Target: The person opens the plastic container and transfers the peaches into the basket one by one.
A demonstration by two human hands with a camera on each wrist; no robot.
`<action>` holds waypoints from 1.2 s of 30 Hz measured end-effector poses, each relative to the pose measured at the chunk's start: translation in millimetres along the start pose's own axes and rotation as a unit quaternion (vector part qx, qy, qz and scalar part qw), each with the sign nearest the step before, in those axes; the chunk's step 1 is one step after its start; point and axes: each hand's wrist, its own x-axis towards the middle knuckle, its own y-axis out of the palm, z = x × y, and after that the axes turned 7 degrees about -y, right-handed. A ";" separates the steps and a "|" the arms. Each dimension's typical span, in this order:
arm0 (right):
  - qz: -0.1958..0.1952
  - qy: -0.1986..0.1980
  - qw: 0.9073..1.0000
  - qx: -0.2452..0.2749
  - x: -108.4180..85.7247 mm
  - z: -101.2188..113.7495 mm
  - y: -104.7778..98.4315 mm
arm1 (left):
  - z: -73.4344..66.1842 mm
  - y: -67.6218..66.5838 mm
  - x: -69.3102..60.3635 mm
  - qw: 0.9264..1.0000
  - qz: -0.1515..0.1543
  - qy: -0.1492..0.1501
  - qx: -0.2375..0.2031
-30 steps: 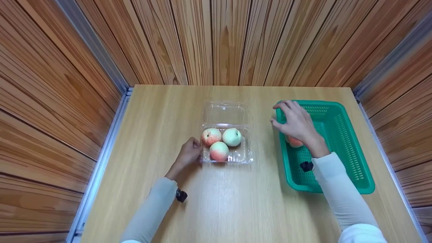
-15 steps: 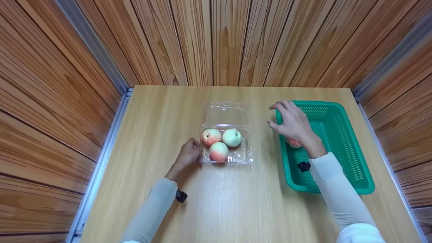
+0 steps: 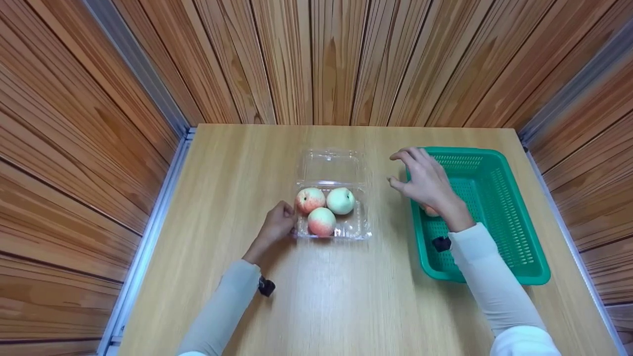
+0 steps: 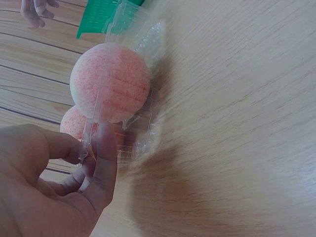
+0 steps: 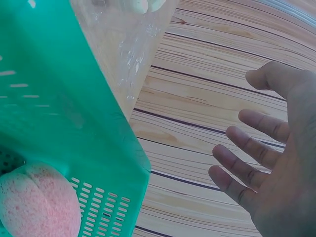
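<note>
A clear plastic clamshell box [image 3: 357,225] lies with its lid [image 3: 331,166] folded back, holding three peaches: one at the left [image 3: 310,200], one at the right [image 3: 340,200] and one in front [image 3: 321,222]. At the box's left front edge, my left hand [image 3: 277,222] pinches the rim; in the left wrist view its thumb and fingers meet on the clear plastic. My right hand [image 3: 425,180] hovers over the left rim of the green basket [image 3: 514,212], fingers spread and holding nothing. Beneath it, inside the basket, sits a peach [image 5: 42,202], mostly hidden in the head view.
The wooden table [image 3: 336,306] carries the box at its middle and the basket at its right side. Wood-patterned panels [image 3: 331,59] and metal rails [image 3: 148,237] enclose the table at the back and sides.
My right hand has drifted slightly left, its fingertips now past the basket's left rim. My left hand, the box and its peaches have stayed in place.
</note>
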 end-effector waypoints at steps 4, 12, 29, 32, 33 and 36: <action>-0.005 -0.005 1.000 -0.002 1.0 1.7 1.4 | 0.6 0.0 0.6 1.000 -0.001 0.005 -0.004; -0.011 -0.009 1.000 0.001 3.1 5.2 5.5 | 1.5 -0.1 1.0 1.000 0.007 0.008 -0.015; -0.009 -0.012 1.000 0.006 7.2 13.6 11.2 | 0.3 1.2 -0.6 1.000 -0.003 -0.005 0.000; -0.009 -0.016 1.000 0.006 7.8 14.0 12.2 | 0.5 0.8 0.1 1.000 -0.005 -0.003 0.003; -0.009 -0.017 1.000 0.006 7.9 14.2 12.4 | 0.7 0.7 0.2 1.000 -0.004 -0.003 0.002; -0.010 -0.018 1.000 0.008 7.9 15.7 12.4 | 0.9 0.2 0.4 1.000 0.000 -0.001 -0.001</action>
